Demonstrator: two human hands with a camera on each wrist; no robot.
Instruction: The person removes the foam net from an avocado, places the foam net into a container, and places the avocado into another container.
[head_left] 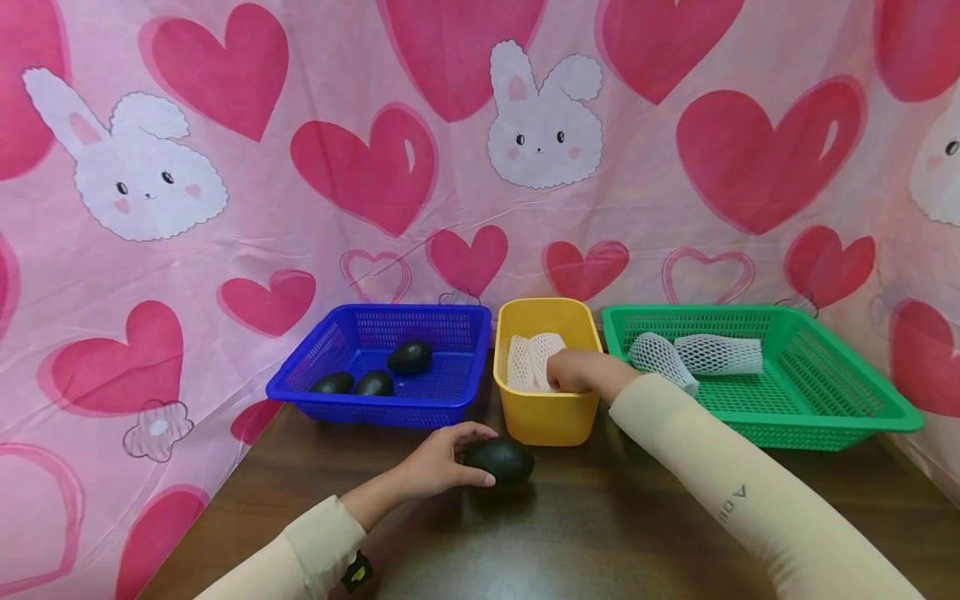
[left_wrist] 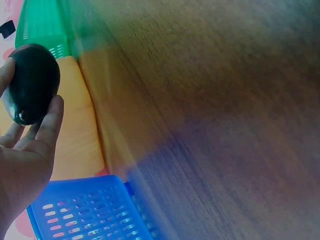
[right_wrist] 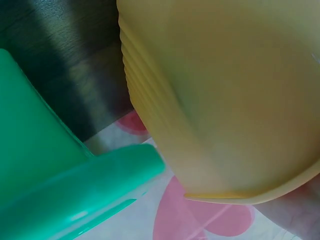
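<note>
My left hand (head_left: 442, 460) grips a dark green avocado (head_left: 501, 461) between thumb and fingers, just in front of the yellow bin (head_left: 551, 421). The left wrist view shows the same avocado (left_wrist: 35, 82) with fingers along its side. My right hand (head_left: 576, 371) reaches down into the yellow bin, beside white foam net sleeves (head_left: 531, 360). Its fingertips are hidden among them, so I cannot tell whether it pinches one. In the right wrist view the bin's wall (right_wrist: 240, 100) covers nearly all of that hand, leaving a bit of skin (right_wrist: 292, 212) at the lower right.
A blue basket (head_left: 375, 414) on the left holds three avocados, one of them an avocado (head_left: 410, 357) near its middle. On the right, a green basket (head_left: 795, 435) contains net-wrapped pieces, including a white net sleeve (head_left: 718, 354). All stand on a brown wooden table (head_left: 585, 533) before a heart-patterned cloth (head_left: 457, 183).
</note>
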